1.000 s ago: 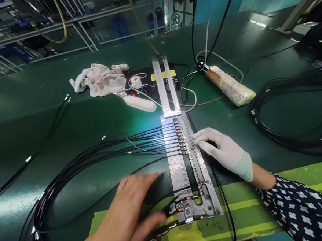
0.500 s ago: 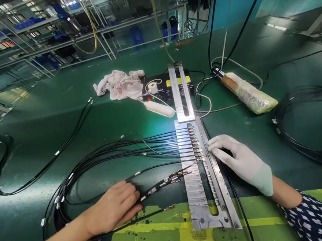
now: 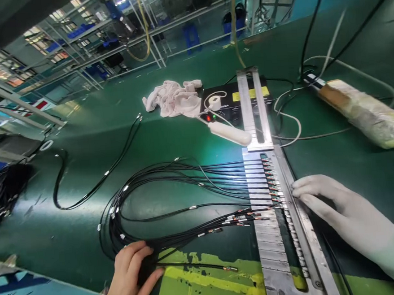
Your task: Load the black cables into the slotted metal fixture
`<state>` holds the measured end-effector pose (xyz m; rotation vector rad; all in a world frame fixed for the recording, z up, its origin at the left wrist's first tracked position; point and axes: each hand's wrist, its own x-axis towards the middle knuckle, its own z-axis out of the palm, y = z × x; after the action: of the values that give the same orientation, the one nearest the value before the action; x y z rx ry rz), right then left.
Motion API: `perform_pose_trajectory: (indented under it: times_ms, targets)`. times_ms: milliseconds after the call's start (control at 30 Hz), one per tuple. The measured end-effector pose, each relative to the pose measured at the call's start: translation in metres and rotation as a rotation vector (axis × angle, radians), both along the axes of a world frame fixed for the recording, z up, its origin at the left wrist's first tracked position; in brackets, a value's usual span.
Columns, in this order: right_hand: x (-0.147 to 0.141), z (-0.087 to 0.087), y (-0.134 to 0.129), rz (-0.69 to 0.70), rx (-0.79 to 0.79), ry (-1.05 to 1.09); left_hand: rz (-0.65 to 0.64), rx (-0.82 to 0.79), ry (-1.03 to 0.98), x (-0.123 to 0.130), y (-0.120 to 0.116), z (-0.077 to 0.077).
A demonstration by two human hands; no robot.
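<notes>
My bare left hand [image 3: 133, 275] curls around a bundle of thin black cables [image 3: 186, 235] near the table's front edge, thumb and fingers on either side of it. The bundle's stripped ends lie against a slotted metal fixture [image 3: 270, 250]. One separate cable end [image 3: 210, 265] lies below them over a green-yellow patch. Other cables run in a row across the upper part of the fixture, their tips with small connectors [image 3: 273, 182] along its slot. My right hand [image 3: 350, 222], in a white glove, pinches the fixture's right-hand rail [image 3: 297, 203] with its fingertips.
Behind the fixture stand a black control box [image 3: 226, 103], a white handheld piece [image 3: 229, 133] and a crumpled pink cloth [image 3: 175, 98]. A wrapped block [image 3: 369, 108] lies at right. More black cables [image 3: 7, 192] are heaped at far left, and shelving fills the background.
The view has swung left, shifting everything rightward. My left hand has drawn back along the cables, whose ends now lie closer together at the fixture. My right hand stays at the rail.
</notes>
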<state>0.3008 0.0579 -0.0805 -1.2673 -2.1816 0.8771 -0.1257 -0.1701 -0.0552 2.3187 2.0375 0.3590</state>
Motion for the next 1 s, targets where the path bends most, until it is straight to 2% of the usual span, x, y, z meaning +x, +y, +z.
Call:
perform_pose_trajectory:
  times_ms: [100, 233, 333, 400, 500, 600, 733, 900, 1000]
  targets:
    - [0.004, -0.004, 0.003, 0.007, 0.074, -0.029, -0.143, -0.071, 0.013, -0.021, 0.008, 0.002]
    - [0.007, -0.008, 0.006, 0.031, 0.189, -0.021, -0.344, -0.161, 0.002, -0.047, 0.045, 0.009]
    - [0.002, -0.002, -0.001, 0.016, 0.268, -0.037, -0.467, -0.190, 0.014, -0.054, 0.062, 0.012]
    - [-0.007, 0.007, -0.012, 0.052, 0.345, -0.080, -0.499, -0.189, 0.025, -0.052, 0.064, 0.015]
    - [-0.027, 0.020, -0.028, 0.224, 0.434, -0.152, -0.479, -0.165, 0.030, -0.047, 0.055, 0.022]
    - [-0.045, 0.021, -0.035, 0.330, 0.414, -0.174, -0.424, -0.106, 0.008, -0.042, 0.045, 0.032]
    - [-0.052, 0.014, -0.031, 0.335, 0.357, -0.109, -0.336, -0.057, -0.009, -0.028, 0.042, 0.038]
    - [-0.051, 0.011, -0.029, 0.328, 0.347, -0.072, -0.323, -0.295, -0.173, -0.004, 0.054, 0.038]
    - [-0.052, 0.012, -0.029, 0.324, 0.352, -0.051, -0.228, -0.226, -0.279, -0.002, 0.061, 0.053]
